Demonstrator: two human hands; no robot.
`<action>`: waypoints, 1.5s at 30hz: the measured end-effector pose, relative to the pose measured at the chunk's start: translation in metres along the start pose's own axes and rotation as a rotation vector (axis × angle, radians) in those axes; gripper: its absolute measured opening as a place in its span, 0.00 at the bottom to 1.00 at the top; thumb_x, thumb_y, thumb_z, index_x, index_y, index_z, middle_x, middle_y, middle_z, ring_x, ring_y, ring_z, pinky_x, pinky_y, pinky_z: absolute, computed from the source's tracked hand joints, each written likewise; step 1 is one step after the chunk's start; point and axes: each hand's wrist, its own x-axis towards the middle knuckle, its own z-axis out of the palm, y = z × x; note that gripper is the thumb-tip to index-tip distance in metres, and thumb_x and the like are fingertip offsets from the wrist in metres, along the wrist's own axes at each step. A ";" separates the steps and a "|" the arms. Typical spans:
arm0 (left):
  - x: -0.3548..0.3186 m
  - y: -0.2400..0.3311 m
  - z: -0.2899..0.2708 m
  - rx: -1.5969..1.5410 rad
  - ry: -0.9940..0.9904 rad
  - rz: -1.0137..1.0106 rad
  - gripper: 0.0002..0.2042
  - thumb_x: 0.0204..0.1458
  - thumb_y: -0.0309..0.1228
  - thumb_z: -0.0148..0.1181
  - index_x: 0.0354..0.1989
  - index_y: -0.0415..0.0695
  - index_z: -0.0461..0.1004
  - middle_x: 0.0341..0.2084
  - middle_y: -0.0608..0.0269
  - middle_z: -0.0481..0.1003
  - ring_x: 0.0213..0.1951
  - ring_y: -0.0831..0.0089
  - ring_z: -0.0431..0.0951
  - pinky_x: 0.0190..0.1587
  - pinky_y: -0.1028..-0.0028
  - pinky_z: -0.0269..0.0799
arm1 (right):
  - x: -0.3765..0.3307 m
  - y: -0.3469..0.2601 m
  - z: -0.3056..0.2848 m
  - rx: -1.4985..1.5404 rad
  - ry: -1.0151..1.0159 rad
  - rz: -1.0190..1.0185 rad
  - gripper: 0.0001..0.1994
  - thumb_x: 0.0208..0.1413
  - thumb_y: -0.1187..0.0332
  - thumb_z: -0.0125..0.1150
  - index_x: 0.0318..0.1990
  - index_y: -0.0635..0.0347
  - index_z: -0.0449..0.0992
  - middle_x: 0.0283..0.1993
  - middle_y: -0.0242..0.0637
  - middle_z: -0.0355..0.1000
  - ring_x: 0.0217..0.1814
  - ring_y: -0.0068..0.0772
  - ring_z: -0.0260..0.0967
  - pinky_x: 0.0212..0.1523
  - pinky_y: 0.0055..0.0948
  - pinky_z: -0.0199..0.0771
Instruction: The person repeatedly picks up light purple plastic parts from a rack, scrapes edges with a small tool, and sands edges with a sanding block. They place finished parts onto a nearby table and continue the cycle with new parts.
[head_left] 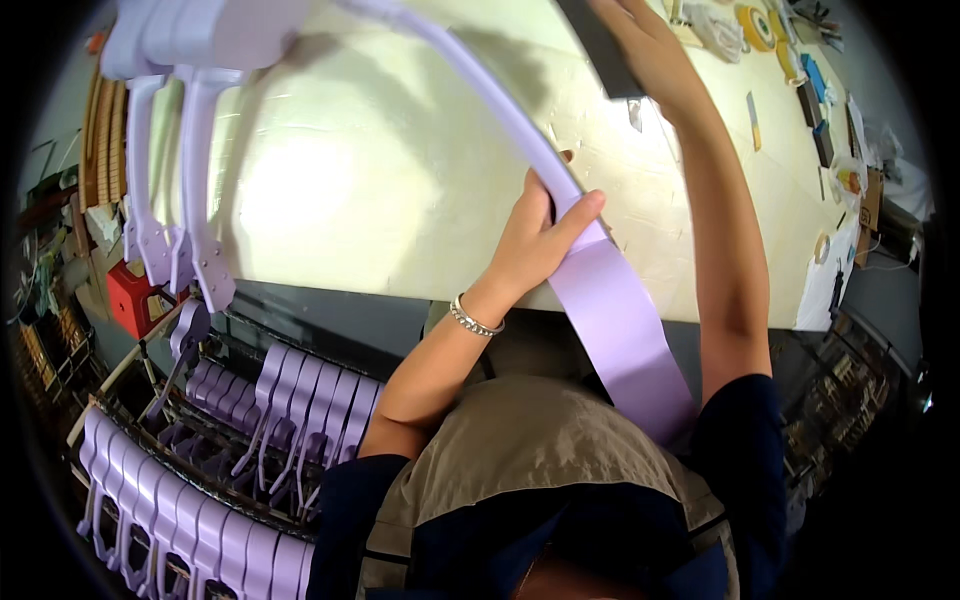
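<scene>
My left hand [540, 240] is wrapped around the neck of a lilac guitar [620, 330], close to where it meets the body. The thumb lies on top and the fingers go underneath. The curved side of the body rests near my apron, and the neck reaches up and left beyond the picture's top. My right hand [640, 50] is at the upper right, over the table, closed on a long dark block [600, 50] that is cut off by the top edge. The block is apart from the visible part of the guitar.
More lilac guitars [200, 180] hang over the pale table [330, 220] at left, headstocks down. Racks below hold several others [200, 510]. A red stool [135, 300] stands at left. Tape rolls [757, 28], a yellow-handled knife [754, 120] and dark-blue blocks [815, 120] lie at right.
</scene>
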 end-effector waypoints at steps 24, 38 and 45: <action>0.088 0.024 0.027 1.835 -0.470 1.277 0.07 0.42 0.26 0.54 0.31 0.48 0.67 0.28 0.69 0.66 0.38 0.71 0.69 0.51 0.70 0.63 | -0.243 0.119 -0.093 0.089 0.187 0.132 0.15 0.57 0.63 0.50 0.51 0.54 0.68 0.44 0.38 0.67 0.44 0.33 0.64 0.48 0.27 0.63; 0.139 0.144 0.014 1.525 -0.373 0.925 0.15 0.59 0.37 0.43 0.48 0.45 0.71 0.39 0.61 0.76 0.44 0.66 0.74 0.66 0.58 0.38 | -0.256 0.146 -0.069 -0.185 0.178 0.039 0.16 0.51 0.56 0.56 0.48 0.47 0.72 0.43 0.41 0.68 0.40 0.43 0.69 0.39 0.33 0.70; 0.144 0.137 0.014 1.529 -0.419 0.833 0.17 0.60 0.39 0.39 0.49 0.45 0.72 0.36 0.63 0.77 0.39 0.72 0.75 0.66 0.59 0.35 | -0.258 0.149 -0.065 -0.221 0.169 0.004 0.16 0.50 0.54 0.58 0.45 0.46 0.74 0.43 0.41 0.68 0.37 0.40 0.70 0.35 0.31 0.71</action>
